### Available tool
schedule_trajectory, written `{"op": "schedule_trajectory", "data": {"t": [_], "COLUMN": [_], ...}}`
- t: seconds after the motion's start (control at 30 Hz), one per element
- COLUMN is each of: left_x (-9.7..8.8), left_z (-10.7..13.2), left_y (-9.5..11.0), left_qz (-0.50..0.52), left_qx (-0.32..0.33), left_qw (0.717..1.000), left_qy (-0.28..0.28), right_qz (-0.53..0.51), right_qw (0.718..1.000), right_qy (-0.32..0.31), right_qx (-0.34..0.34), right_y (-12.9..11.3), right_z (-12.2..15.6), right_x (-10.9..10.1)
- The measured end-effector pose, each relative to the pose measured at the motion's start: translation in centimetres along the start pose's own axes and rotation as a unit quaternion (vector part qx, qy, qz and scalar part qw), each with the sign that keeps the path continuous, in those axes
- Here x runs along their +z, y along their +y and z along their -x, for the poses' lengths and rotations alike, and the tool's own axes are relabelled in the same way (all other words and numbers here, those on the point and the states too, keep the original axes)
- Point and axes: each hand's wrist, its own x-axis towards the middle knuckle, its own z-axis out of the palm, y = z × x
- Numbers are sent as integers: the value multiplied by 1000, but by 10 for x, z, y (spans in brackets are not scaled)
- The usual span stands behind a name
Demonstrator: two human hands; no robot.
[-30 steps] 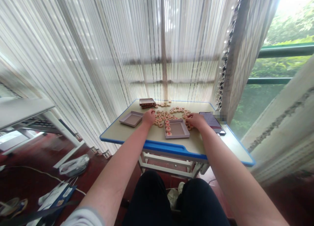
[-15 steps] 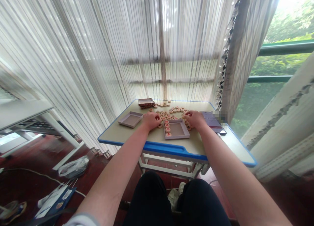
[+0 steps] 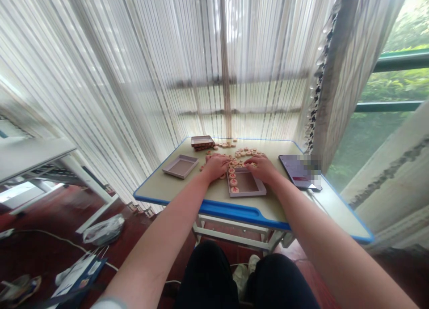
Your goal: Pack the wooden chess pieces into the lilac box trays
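Observation:
An open grey box tray near the table's front holds a column of round xiangqi pieces with red characters along its left side. My left hand is at the tray's back left corner, fingers curled down among loose pieces; whatever they grip is hidden. Over the tray's back right rim, my right hand has its thumb and fingers bent together toward the loose xiangqi pieces; I cannot make out what is between them. Further loose pieces lie scattered behind both hands.
Another grey tray lies at the left of the table. Stacked brown boxes stand at the back left. A dark tablet with a cable rests on the right. The table has a blue edge.
Both hands have come closer together behind the tray: my right hand moved left from the tray's right side, and my left hand shifted right. The camera view has turned slightly.

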Motion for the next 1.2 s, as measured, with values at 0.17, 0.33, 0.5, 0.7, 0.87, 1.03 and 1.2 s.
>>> {"op": "schedule_trajectory", "data": {"t": [0.17, 0.33, 0.5, 0.7, 0.87, 1.03, 1.2], "left_x": [8, 4, 1, 0, 1, 4, 3], "left_z": [-17, -15, -8, -8, -11, -13, -13], "left_y": [-5, -3, -4, -3, -6, -10, -9], "left_qz": [29, 9, -42, -75, -74, -15, 121], "left_qx": [42, 16, 17, 12, -42, -55, -6], "left_qw": [998, 999, 999, 997, 996, 998, 985], "left_qy": [-29, -34, -11, -10, -14, 28, 120], "right_qz": [0, -3, 1, -1, 0, 6, -9], "right_qw": [1000, 999, 999, 999, 999, 999, 999], "right_qy": [-19, -29, -25, -29, -33, -31, 13], "right_qx": [-14, -26, -35, -31, -25, -22, -44], "right_y": [-1, 1, 3, 3, 2, 1, -2], "right_z": [-2, -2, -2, -1, -1, -1, 0], "right_x": [0, 1, 4, 3, 3, 2, 0]}}
